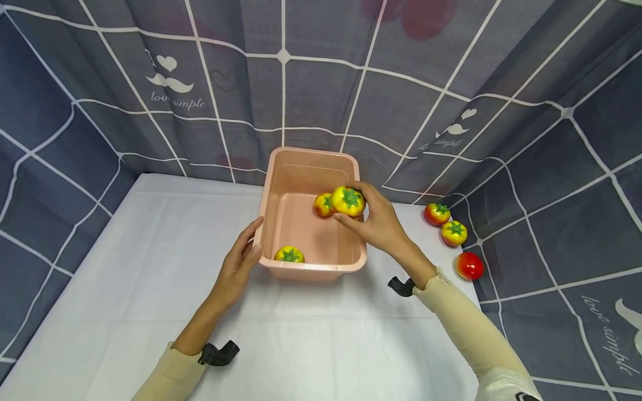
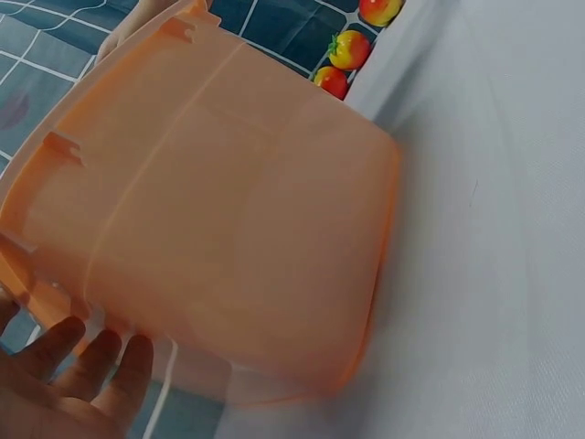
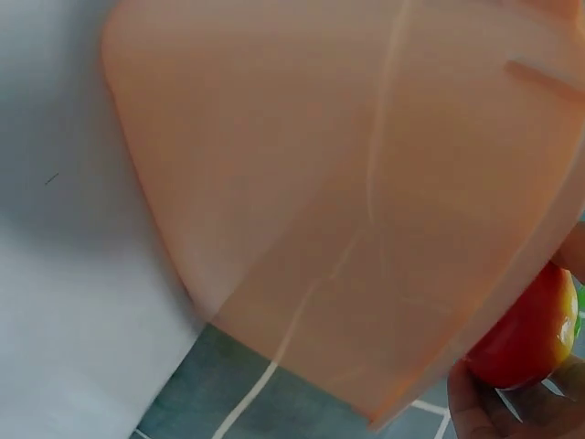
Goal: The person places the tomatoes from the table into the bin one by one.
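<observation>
A pink plastic bin [image 1: 313, 270] stands on the white table. My right hand [image 1: 379, 220] holds a yellow-and-green tomato [image 1: 348, 200] over the bin's right side, thumb and fingers around it. From the right wrist view, that tomato [image 3: 526, 338] looks red underneath, just beyond the rim. Inside the bin, one tomato [image 1: 322, 205] is beside the held one, and another tomato [image 1: 289, 254] lies in the near left corner. My left hand [image 1: 237, 264] touches the bin's left rim with fairly straight fingers; in the left wrist view its fingers [image 2: 128, 380] are spread by the bin wall [image 2: 238, 210].
Along the table's right edge sit a red-yellow tomato [image 1: 437, 214], a yellow one [image 1: 454, 233] and a red one [image 1: 470, 266]. A grey checked curtain [image 1: 311, 89] hangs behind the bin and down both sides. White cloth [image 1: 301, 345] covers the table.
</observation>
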`<state>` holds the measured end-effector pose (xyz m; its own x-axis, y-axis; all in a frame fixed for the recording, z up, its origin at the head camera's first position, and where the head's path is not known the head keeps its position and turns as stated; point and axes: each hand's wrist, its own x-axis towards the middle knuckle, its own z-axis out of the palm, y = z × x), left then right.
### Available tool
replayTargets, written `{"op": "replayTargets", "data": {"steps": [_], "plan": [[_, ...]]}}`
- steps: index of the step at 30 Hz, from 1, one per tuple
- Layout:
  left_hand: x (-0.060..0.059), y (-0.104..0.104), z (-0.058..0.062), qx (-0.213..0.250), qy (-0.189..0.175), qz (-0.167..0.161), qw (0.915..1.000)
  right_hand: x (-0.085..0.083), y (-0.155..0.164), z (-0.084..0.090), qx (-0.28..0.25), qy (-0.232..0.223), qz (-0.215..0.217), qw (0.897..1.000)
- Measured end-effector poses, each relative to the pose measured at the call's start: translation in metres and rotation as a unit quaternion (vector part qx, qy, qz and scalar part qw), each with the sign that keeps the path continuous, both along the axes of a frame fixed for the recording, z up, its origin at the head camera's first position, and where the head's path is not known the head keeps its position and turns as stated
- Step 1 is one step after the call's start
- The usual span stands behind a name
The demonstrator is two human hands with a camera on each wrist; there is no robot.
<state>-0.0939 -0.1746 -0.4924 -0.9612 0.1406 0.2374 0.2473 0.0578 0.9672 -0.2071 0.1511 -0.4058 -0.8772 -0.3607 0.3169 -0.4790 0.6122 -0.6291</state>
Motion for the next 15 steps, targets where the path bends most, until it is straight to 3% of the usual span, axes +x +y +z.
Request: {"op": "replayTargets", "data": {"steps": [7,15], "plan": [[0.000,0.000,-0.002,-0.003,-0.006,0.001,1.0000,-0.001,-0.011,-0.001,0.011,-0.022,0.017,1.000],[-0.002,0.000,-0.004,-0.002,0.008,0.000,1.0000,-0.005,-0.018,-0.001,0.023,-0.013,0.023,0.999]]}}
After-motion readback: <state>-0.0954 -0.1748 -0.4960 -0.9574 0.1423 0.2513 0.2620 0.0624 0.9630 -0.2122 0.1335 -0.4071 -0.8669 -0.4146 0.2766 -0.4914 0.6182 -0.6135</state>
